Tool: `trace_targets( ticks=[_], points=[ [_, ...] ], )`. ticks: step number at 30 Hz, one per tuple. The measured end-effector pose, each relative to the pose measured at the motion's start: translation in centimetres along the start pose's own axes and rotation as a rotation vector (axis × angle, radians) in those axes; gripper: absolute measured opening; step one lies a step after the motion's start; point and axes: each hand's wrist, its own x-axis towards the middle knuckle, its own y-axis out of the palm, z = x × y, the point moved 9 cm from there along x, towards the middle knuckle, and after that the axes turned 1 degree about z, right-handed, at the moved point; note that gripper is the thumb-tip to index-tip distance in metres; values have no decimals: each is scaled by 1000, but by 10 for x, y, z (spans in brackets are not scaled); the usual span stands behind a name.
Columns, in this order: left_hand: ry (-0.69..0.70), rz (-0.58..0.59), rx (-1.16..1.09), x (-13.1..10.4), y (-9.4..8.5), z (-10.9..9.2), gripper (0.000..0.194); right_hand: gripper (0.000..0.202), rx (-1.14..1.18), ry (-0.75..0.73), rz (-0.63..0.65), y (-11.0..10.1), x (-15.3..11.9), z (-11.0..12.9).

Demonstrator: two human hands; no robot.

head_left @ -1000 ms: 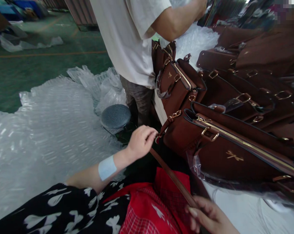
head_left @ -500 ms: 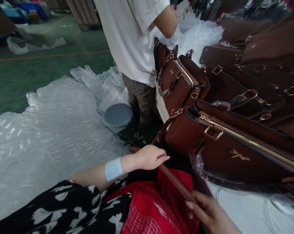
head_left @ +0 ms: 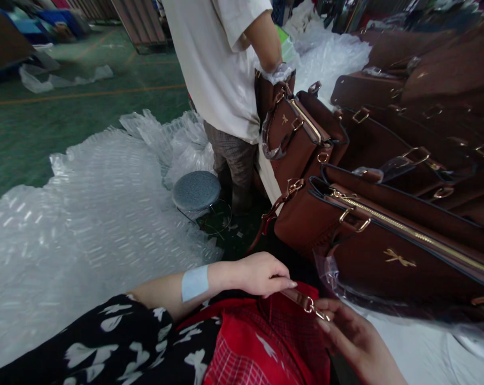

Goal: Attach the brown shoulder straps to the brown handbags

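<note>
The strap (head_left: 296,295) is pinched by the left hand (head_left: 261,274), its clip (head_left: 320,314) by the right hand (head_left: 350,330); if grip is loosened, the clip could be dropped.

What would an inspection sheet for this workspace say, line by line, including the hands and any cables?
Surface: white work surface, partly covered by a large brown handbag.
Job's things: brown strap ending in a gold-coloured clasp, held over a red apron.
Clutter: translucent plastic packaging heaped on the left; more brown handbags packed beyond the large one.
Hands: left hand grips the strap; right hand pinches the clasp's end.
Cables: nothing seen that is clearly a cable.
Surroundings: round grey stool, a person in a white shirt standing behind it, green floor with an orange line.
</note>
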Motion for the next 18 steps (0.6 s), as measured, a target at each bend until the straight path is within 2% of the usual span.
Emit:
trace_targets(
  ticks=[4, 8, 11, 13, 16, 18],
  points=[
    [42, 35, -85, 2, 5, -7, 35, 44, 57, -3, -40, -2, 1, 4],
    [93, 164, -245, 7, 30, -21, 20, 42, 35, -17, -64, 2, 3, 11],
    [74, 241, -378, 12, 46, -28, 17, 42, -5, -57, -88, 1, 1, 14],
    [91, 184, -331, 17, 45, -34, 18, 43, -49, -84, -118, -3, -1, 16],
    [141, 21, -75, 23, 31, -46, 15, 42, -167, -135, -220, -14, -7, 21],
    [153, -31, 34, 25, 25, -52, 12, 41, -248, -187, -278, -20, -11, 28]
  ],
)
